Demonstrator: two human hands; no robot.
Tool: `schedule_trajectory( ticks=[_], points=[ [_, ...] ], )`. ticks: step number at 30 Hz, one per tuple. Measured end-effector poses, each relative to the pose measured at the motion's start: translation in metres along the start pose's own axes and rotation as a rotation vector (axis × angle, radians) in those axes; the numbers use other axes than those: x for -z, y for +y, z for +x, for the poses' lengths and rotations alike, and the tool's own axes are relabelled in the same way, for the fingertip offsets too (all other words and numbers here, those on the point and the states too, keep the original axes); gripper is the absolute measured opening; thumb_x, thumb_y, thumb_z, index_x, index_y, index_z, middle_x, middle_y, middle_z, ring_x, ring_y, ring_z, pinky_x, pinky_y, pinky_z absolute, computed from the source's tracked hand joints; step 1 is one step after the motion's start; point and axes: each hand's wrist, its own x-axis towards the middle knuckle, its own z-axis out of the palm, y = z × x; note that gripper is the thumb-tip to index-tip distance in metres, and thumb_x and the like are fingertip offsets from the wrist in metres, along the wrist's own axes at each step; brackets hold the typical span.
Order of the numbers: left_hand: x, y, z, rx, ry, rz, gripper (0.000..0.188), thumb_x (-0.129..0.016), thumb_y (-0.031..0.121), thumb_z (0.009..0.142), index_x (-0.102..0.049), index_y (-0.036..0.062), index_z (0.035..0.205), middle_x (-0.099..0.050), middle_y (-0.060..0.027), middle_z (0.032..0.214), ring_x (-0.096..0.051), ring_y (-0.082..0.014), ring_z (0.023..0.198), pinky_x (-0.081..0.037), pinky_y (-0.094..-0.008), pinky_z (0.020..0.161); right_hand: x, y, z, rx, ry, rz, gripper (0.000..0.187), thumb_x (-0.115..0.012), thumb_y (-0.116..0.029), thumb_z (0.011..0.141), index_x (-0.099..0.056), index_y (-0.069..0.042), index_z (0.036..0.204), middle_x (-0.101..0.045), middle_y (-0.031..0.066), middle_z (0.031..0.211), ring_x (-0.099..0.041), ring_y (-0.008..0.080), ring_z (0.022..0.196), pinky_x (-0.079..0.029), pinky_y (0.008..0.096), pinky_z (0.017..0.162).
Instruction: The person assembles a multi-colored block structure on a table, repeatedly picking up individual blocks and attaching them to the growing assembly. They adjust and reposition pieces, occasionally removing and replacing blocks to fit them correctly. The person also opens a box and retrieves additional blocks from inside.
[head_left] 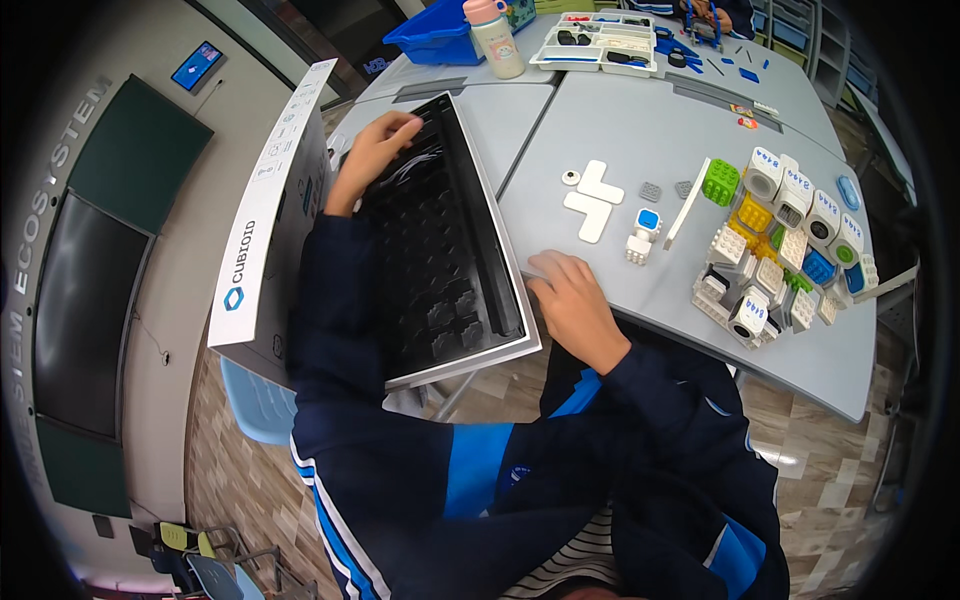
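A large open white box with a black moulded tray inside leans at the table's left side. My left hand is over the far part of the tray, its fingers bent and close together; anything in them is hidden. Something shiny and clear, perhaps cables or plastic, lies in the tray beside that hand. My right hand is at the table's near edge beside the box's right rim, its fingers loosely apart and nothing visible in them. The box's raised white lid stands at the left.
Right of the box lie white angled pieces, a small white-and-blue block figure and a white strip. A cluster of coloured cube modules stands farther right. At the back are a bottle, a blue bin and a parts tray.
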Motion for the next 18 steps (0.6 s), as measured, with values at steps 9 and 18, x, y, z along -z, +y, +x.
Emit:
schedule_trajectory(
  ticks=[9, 18],
  points=[
    [0.064, -0.089, -0.048, 0.619, -0.255, 0.846, 0.045, -0.067, 0.037, 0.096, -0.071, -0.0052, 0.111, -0.074, -0.0217, 0.098, -0.072, -0.0324, 0.089, -0.055, -0.0404, 0.077, -0.009, 0.013, 0.011, -0.017, -0.079, -0.01, 0.022, -0.057, -0.001, 0.085, -0.065, 0.0, 0.105, -0.06, 0.0193, 0.13, -0.05, 0.0342, 0.132, -0.034, 0.0504, 0.114],
    [0.056, -0.146, -0.071, 0.47, 0.049, 0.852, 0.045, -0.066, 0.04, 0.095, -0.075, -0.0037, 0.103, -0.071, -0.0278, 0.108, -0.068, -0.0417, 0.105, -0.051, -0.049, 0.095, -0.009, 0.026, 0.015, -0.254, -0.007, -0.287, 0.038, -0.054, 0.002, 0.087, -0.06, 0.004, 0.124, -0.054, 0.0238, 0.141, -0.039, 0.037, 0.145, -0.023, 0.0598, 0.12]
  ],
)
